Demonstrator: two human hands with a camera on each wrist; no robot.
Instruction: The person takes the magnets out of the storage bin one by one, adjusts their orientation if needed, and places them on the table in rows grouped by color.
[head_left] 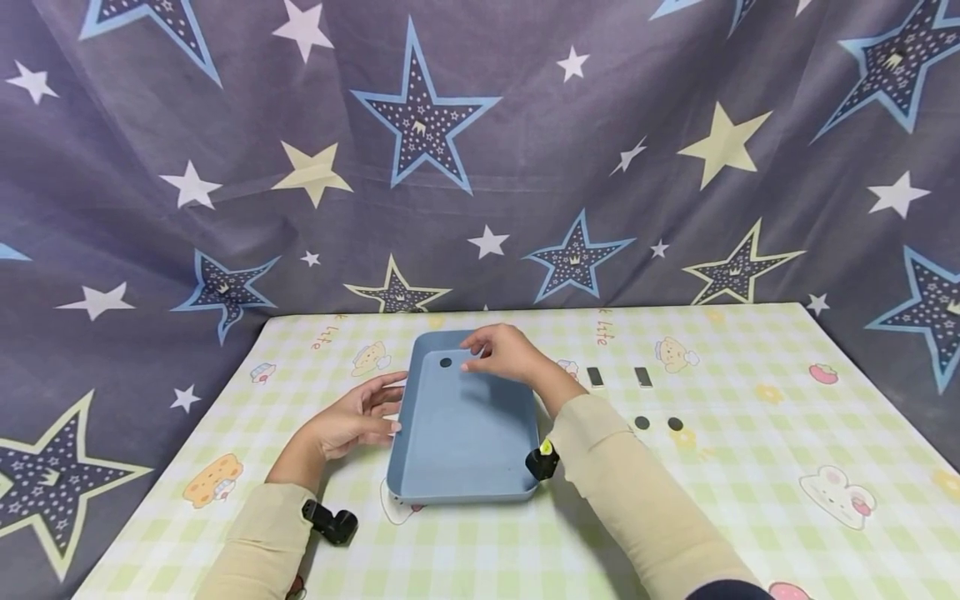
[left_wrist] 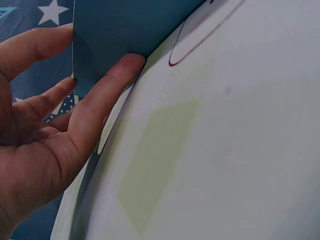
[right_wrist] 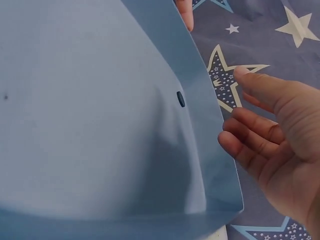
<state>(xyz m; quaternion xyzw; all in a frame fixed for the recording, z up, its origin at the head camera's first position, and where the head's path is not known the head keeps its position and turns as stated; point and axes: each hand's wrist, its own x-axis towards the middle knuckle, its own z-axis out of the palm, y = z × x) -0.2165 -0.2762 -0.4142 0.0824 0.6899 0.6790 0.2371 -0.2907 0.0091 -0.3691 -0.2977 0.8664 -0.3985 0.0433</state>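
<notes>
A blue-grey rectangular tray [head_left: 463,442] lies on the table, with a small black disc [head_left: 446,362] near its far left corner. In the right wrist view that disc [right_wrist: 181,99] sits on the tray floor beside the wall. My left hand [head_left: 354,421] is at the tray's left side. Its thumb and fingertips touch the outer wall [left_wrist: 110,40] in the left wrist view, the fingers fairly straight. Over the far part of the tray hovers my right hand [head_left: 504,352], fingers loosely bent and apart from the thumb, holding nothing.
Right of the tray, two small dark rectangular pieces [head_left: 595,377] with pale edges lie on the checked tablecloth [head_left: 750,467]. Two more black discs [head_left: 642,422] lie nearer to me. A star-patterned curtain [head_left: 480,150] hangs behind the table.
</notes>
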